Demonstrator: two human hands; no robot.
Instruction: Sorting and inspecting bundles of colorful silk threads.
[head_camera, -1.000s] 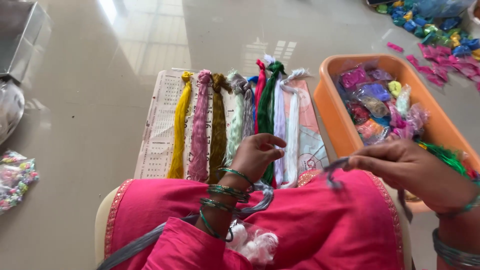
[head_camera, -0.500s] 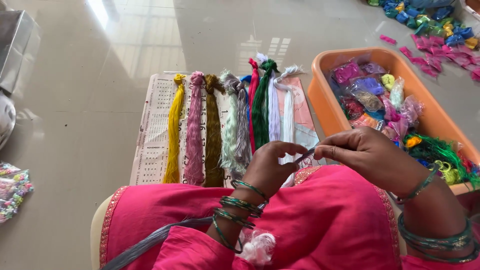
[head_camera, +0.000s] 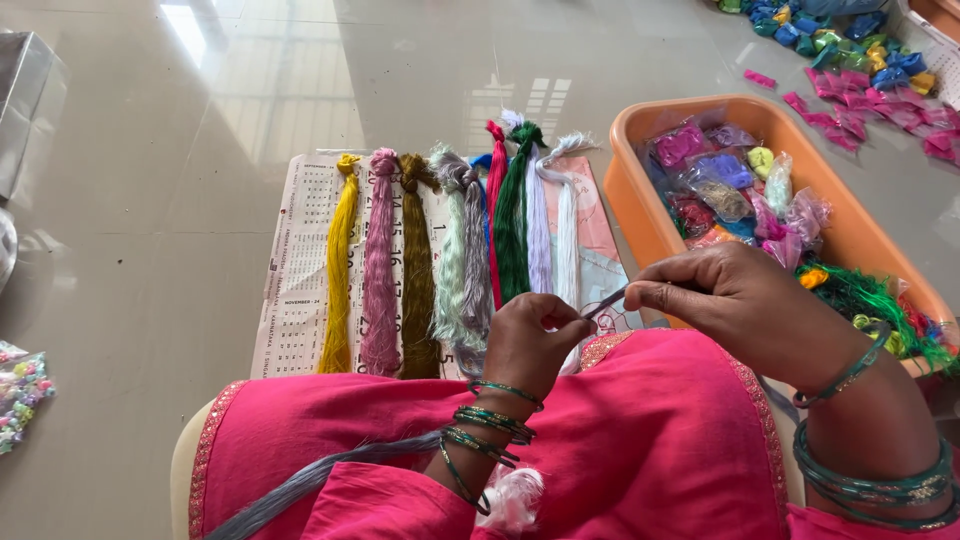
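Observation:
My left hand (head_camera: 535, 342) and my right hand (head_camera: 728, 297) meet above my lap, over pink cloth (head_camera: 640, 440). Both pinch a thin grey thread (head_camera: 603, 303) stretched between their fingertips. A thicker grey bundle of thread (head_camera: 300, 485) trails from under my left wrist down to the lower left. Just beyond the hands lie several thread skeins (head_camera: 470, 250) side by side: yellow, pink, olive, pale green, grey, red, dark green, white. They rest on a calendar sheet (head_camera: 295, 300) spread on the floor.
An orange plastic tub (head_camera: 640, 200) at the right holds small bags of coloured thread and loose green strands. More coloured bundles (head_camera: 850, 60) are scattered on the floor at the top right. A small bag of beads (head_camera: 20, 395) lies at the left edge.
My right hand came in from the right to meet my left hand. Both now pinch the thin grey thread between them.

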